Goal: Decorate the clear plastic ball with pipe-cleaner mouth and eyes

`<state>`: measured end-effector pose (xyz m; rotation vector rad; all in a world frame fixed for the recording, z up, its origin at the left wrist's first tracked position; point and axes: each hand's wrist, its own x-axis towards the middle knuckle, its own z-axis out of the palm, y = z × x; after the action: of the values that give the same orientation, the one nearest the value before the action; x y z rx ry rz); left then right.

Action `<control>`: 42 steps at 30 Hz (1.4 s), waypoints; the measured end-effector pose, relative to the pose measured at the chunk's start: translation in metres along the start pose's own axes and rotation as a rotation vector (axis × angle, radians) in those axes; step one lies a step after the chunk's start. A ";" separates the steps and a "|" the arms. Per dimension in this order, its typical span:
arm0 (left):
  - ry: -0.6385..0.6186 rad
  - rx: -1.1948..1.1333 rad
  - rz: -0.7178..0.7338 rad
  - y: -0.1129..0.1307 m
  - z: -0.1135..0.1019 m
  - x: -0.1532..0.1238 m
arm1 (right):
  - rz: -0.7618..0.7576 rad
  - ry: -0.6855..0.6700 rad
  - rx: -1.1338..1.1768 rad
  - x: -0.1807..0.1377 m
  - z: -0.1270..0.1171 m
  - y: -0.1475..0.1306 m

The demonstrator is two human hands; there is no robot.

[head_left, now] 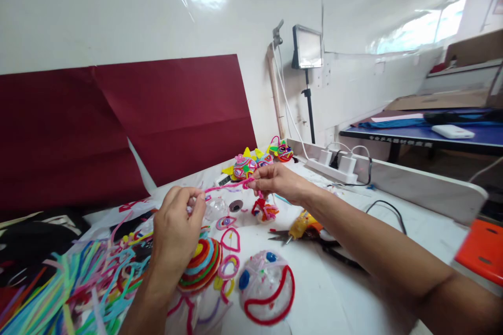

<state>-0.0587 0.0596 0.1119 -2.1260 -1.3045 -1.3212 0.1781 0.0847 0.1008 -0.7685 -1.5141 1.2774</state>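
A pink pipe cleaner (226,187) stretches between my two hands above the table. My left hand (178,225) pinches its left end between thumb and fingers. Its curled right end is held by the fingertips of my right hand (275,183). Below lie a striped ball of coiled pipe cleaners (203,264), partly behind my left hand, and a clear ball (267,288) with a red pipe-cleaner mouth and blue spots. Bent pipe-cleaner loops (230,241) rest between them. A red and pink pipe-cleaner bundle (265,210) sits under my right hand.
Many loose pipe cleaners (78,288) are heaped at the left. Scissors (280,235) and a yellow glue gun (304,225) lie beneath my right forearm. Decorated fish-like balls (245,166) stand at the back. A power strip (332,171) with cords runs along the right-hand ledge.
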 end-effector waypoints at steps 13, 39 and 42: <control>0.077 0.164 0.226 -0.002 0.006 -0.002 | 0.065 -0.145 0.113 -0.002 0.000 -0.001; 0.109 0.312 0.328 0.003 0.013 -0.005 | -0.135 0.118 0.363 -0.002 0.015 0.002; 0.138 0.418 0.346 0.001 0.007 -0.006 | -0.146 0.053 0.178 -0.005 0.017 0.003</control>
<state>-0.0546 0.0610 0.1036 -1.8288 -0.9949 -0.9387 0.1636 0.0746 0.0973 -0.5617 -1.3670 1.2533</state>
